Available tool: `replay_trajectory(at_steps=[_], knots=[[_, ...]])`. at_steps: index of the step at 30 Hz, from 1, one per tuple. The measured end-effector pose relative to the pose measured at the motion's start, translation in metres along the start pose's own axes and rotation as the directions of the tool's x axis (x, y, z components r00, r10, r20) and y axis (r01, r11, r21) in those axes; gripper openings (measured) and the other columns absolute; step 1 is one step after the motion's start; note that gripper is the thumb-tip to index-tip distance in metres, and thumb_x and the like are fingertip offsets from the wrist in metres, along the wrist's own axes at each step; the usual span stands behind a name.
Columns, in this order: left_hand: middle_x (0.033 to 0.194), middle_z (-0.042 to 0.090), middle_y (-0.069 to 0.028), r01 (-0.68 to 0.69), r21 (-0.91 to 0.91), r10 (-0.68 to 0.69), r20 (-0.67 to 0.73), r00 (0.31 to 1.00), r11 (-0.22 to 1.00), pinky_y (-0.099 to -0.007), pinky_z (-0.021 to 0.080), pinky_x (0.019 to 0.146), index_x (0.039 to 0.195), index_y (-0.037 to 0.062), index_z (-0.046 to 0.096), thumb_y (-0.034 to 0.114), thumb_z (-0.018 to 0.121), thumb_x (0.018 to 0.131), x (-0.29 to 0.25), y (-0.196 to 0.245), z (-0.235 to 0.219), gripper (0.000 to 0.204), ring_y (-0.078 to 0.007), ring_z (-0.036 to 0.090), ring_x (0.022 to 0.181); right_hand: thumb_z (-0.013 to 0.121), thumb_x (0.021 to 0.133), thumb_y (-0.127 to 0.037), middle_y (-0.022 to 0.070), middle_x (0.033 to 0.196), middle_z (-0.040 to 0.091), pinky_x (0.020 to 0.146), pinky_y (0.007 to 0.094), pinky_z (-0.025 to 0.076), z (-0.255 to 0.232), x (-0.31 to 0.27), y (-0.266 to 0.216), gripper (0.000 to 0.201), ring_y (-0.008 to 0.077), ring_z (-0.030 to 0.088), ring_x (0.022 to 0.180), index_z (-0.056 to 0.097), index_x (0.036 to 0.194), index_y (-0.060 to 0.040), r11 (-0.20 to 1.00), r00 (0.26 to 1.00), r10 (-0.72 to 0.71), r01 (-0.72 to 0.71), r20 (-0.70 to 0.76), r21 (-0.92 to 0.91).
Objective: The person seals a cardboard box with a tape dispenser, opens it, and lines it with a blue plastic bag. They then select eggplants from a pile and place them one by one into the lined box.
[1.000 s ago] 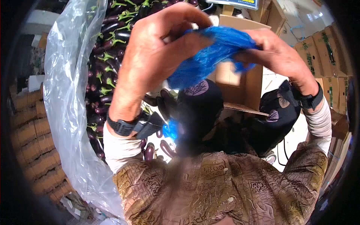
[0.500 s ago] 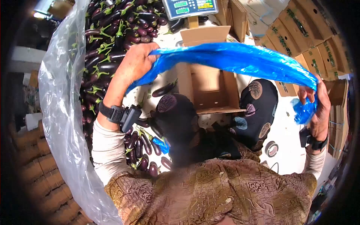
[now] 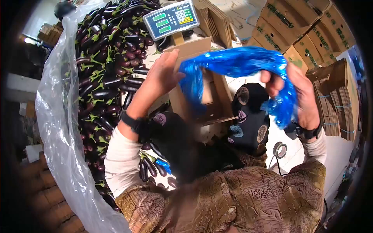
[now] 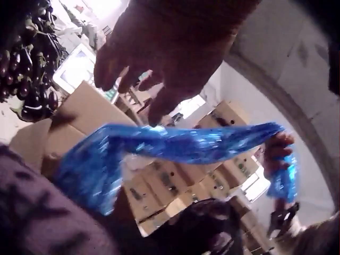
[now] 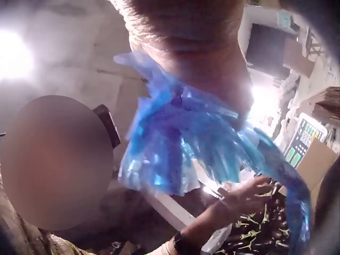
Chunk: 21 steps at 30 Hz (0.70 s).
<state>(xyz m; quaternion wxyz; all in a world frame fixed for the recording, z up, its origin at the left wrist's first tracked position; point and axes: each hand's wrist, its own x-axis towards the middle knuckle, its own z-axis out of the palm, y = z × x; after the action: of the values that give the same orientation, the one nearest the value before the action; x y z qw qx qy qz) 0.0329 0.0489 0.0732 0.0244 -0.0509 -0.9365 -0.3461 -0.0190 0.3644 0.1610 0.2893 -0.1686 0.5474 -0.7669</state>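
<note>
My right hand grips a bunched blue plastic bag near one end, with a crumpled tail hanging below the fingers. From there the thin film arches leftward over the open cardboard box, and its other end droops beside my left hand. In the left wrist view that hand's fingers are loosely spread above the film and hold nothing. The right wrist view has the gathered bag hanging in folds under the right hand, most of whose fingers it hides.
A heap of eggplants lies at the left, bordered by a clear plastic sheet. Behind the box stands a digital scale. Cardboard boxes and bundled flat cartons fill the right side. A tape roll lies on the floor.
The bag went from bunched between both hands to stretched wide, then its left end came loose from my left hand and sagged. The right hand has moved back inward, still gripping it.
</note>
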Motion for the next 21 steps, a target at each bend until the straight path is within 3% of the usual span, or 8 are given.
replay_trajectory(at_steps=[2, 3, 6, 9, 11, 15, 17, 21], knots=[[0.124, 0.054, -0.0047, 0.183, -0.599, -0.12, 0.145, 0.982, 0.78, -0.0301, 0.052, 0.086, 0.141, 0.0049, 0.043, -0.004, 0.063, 0.085, -0.001, 0.036, -0.008, 0.06, -0.0146, 0.058, 0.105, 0.045, 0.101, -0.034, 0.0178, 0.096, 0.067, 0.065, 0.0254, 0.051, 0.003, 0.023, 0.016, 0.045, 0.0145, 0.06, 0.069, 0.064, 0.088, 0.0043, 0.986, 0.982, 0.159, -0.152, 0.105, -0.064], [0.124, 0.054, -0.0047, 0.183, -0.6, -0.121, 0.142, 0.982, 0.779, -0.0301, 0.052, 0.086, 0.141, 0.0049, 0.043, -0.004, 0.063, 0.085, -0.001, 0.05, -0.001, 0.06, -0.0146, 0.058, 0.105, 0.045, 0.102, -0.034, 0.0179, 0.097, 0.068, 0.068, 0.0255, 0.052, 0.002, 0.029, 0.026, 0.045, 0.0144, 0.062, 0.071, 0.066, 0.093, 0.0052, 0.972, 0.96, 0.233, -0.23, 0.156, -0.038], [0.112, 0.066, -0.0114, -0.259, -0.506, 0.176, -0.206, 0.963, 0.823, -0.0304, 0.054, 0.077, 0.125, 0.006, 0.057, 0.002, 0.067, 0.084, -0.003, 0.069, 0.011, 0.042, -0.0154, 0.064, 0.096, 0.045, 0.102, -0.037, 0.0151, 0.1, 0.069, 0.073, 0.0262, 0.054, 0.006, 0.04, 0.045, 0.046, 0.0148, 0.064, 0.076, 0.066, 0.102, 0.0038, 0.944, 0.905, 0.329, -0.317, 0.269, -0.091], [0.115, 0.062, -0.0121, 0.037, -0.701, 0.146, 0.2, 0.969, 0.712, -0.031, 0.054, 0.077, 0.118, 0.0058, 0.06, 0.003, 0.067, 0.083, -0.003, 0.068, 0.014, 0.036, -0.0181, 0.062, 0.1, 0.046, 0.101, -0.04, 0.0129, 0.099, 0.07, 0.073, 0.0263, 0.054, 0.01, 0.042, 0.049, 0.048, 0.0153, 0.066, 0.079, 0.067, 0.103, 0.003, 0.931, 0.898, 0.364, -0.338, 0.249, -0.141], [0.106, 0.061, -0.0092, -0.222, -0.302, 0.138, -0.277, 0.951, 0.927, -0.0331, 0.054, 0.076, 0.11, 0.0067, 0.064, 0.003, 0.066, 0.083, -0.01, 0.071, 0.025, 0.028, -0.0193, 0.062, 0.096, 0.046, 0.101, -0.041, 0.0128, 0.098, 0.07, 0.074, 0.0267, 0.055, 0.01, 0.04, 0.055, 0.049, 0.0159, 0.066, 0.08, 0.066, 0.104, 0.0034, 0.934, 0.917, 0.354, -0.337, 0.185, -0.117], [0.096, 0.059, -0.0086, -0.267, -0.39, 0.193, -0.221, 0.956, 0.881, -0.0359, 0.053, 0.074, 0.107, 0.0081, 0.065, 0.004, 0.066, 0.082, -0.02, 0.081, 0.036, 0.025, -0.0237, 0.062, 0.088, 0.045, 0.101, -0.044, 0.0134, 0.095, 0.069, 0.07, 0.0295, 0.057, 0.003, 0.04, 0.075, 0.052, 0.0195, 0.068, 0.078, 0.06, 0.111, 0.0049, 0.914, 0.911, 0.399, -0.405, 0.101, 0.037], [0.099, 0.062, -0.0135, -0.394, -0.109, 0.356, -0.264, 0.896, 0.912, -0.0385, 0.052, 0.081, 0.107, 0.005, 0.064, 0.004, 0.067, 0.078, -0.02, 0.071, 0.046, 0.029, -0.0303, 0.063, 0.094, 0.046, 0.101, -0.042, 0.013, 0.098, 0.068, 0.072, 0.0291, 0.059, 0.007, 0.04, 0.079, 0.049, 0.0193, 0.069, 0.08, 0.057, 0.115, 0.0033, 0.872, 0.902, 0.423, -0.431, 0.085, 0.232], [0.096, 0.059, -0.0093, -0.295, -0.068, 0.236, -0.442, 0.865, 0.953, -0.0403, 0.05, 0.073, 0.097, 0.0094, 0.064, 0.007, 0.067, 0.077, -0.018, 0.078, 0.051, 0.02, -0.0316, 0.061, 0.087, 0.046, 0.101, -0.041, 0.0116, 0.101, 0.068, 0.075, 0.0275, 0.059, 0.012, 0.04, 0.076, 0.046, 0.0167, 0.069, 0.083, 0.055, 0.117, 0.0017, 0.854, 0.91, 0.382, -0.415, 0.164, 0.315]])
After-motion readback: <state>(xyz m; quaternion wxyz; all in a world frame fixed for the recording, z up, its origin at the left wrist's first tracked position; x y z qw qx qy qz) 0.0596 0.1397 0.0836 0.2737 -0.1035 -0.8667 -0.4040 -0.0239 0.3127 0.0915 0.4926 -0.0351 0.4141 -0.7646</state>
